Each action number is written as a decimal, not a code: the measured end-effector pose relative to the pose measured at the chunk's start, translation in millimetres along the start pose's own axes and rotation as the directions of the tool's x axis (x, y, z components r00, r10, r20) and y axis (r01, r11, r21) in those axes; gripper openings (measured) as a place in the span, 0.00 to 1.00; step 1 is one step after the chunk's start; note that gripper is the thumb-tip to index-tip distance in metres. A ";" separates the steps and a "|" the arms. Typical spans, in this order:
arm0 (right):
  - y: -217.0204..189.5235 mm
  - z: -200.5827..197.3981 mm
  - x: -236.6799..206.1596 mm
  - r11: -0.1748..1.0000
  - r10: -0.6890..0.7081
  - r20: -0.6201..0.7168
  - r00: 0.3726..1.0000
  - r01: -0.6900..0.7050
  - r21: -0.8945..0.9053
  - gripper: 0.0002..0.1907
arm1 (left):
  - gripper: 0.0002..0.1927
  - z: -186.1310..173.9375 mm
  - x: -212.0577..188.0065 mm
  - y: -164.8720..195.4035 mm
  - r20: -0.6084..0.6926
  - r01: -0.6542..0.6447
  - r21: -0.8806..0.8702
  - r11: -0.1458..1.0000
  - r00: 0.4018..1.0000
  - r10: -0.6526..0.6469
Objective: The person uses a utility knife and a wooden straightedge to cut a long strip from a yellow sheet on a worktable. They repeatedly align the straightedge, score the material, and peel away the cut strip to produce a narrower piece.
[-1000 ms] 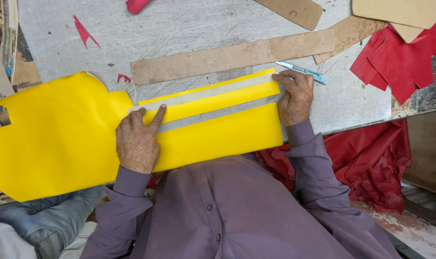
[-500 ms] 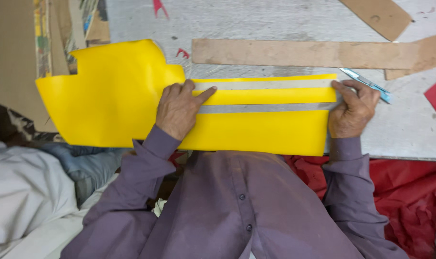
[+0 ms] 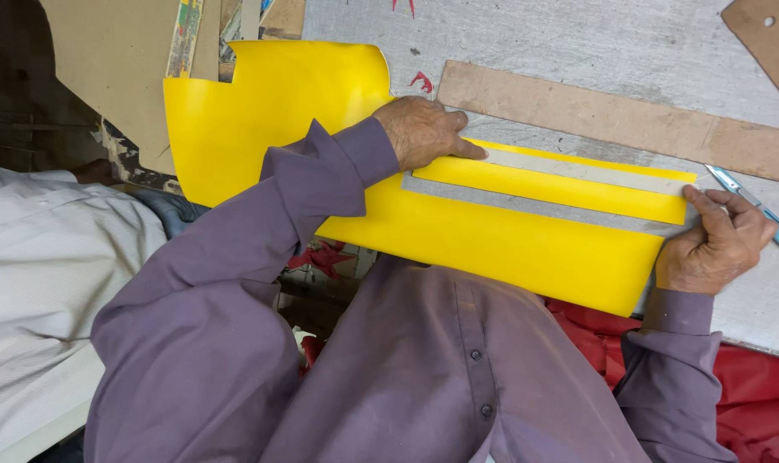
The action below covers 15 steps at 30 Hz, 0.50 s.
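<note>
A large yellow sheet [image 3: 509,244] lies on the grey worktable [image 3: 578,43], its near edge hanging over my lap. Two long slits in it show grey table and leave a narrow yellow strip [image 3: 561,184] between them. My left hand [image 3: 424,133] presses down on the sheet at the left end of the slits, fingertips on the upper edge. My right hand [image 3: 715,244] rests at the right end of the strip, thumb on the sheet, with a blue utility knife [image 3: 754,206] held between its fingers.
A long brown cardboard strip [image 3: 612,120] lies just beyond the sheet. More cardboard sits at the top right [image 3: 766,43] and upper left [image 3: 115,69]. Red material [image 3: 749,386] hangs below the table edge. A person in a white shirt [image 3: 38,274] is at my left.
The view has swung right and tilted, so the sheet now slopes down to the right. Both hands stay at the two ends of the cut strip; the knife remains in my right hand.
</note>
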State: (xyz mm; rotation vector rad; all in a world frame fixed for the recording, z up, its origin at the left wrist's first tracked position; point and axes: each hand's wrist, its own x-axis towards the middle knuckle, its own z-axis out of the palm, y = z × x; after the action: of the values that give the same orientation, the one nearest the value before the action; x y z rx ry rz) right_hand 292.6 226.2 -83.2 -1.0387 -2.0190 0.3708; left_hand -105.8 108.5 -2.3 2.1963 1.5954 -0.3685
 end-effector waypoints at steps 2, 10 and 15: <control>-0.7 0.0 0.1 0.996 -0.022 0.028 0.999 0.024 -0.088 0.14 | 0.34 -2.0 1.8 1.0 0.044 0.009 0.003 1.000 0.999 -0.009; -0.4 -0.7 0.9 0.999 0.010 0.032 0.999 -0.008 -0.048 0.15 | 0.34 -5.7 -0.8 4.3 0.056 0.042 -0.016 0.999 0.998 -0.041; -8.5 0.0 5.1 0.993 -0.001 0.048 0.999 0.006 -0.122 0.15 | 0.32 -9.8 12.4 2.4 0.167 -0.007 0.026 1.000 0.986 0.003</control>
State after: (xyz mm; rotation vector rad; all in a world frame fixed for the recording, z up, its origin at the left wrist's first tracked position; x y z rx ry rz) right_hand 286.3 225.0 -75.6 -1.1102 -2.1082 0.2756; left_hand -99.8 122.9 1.3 2.1272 1.5031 -0.5599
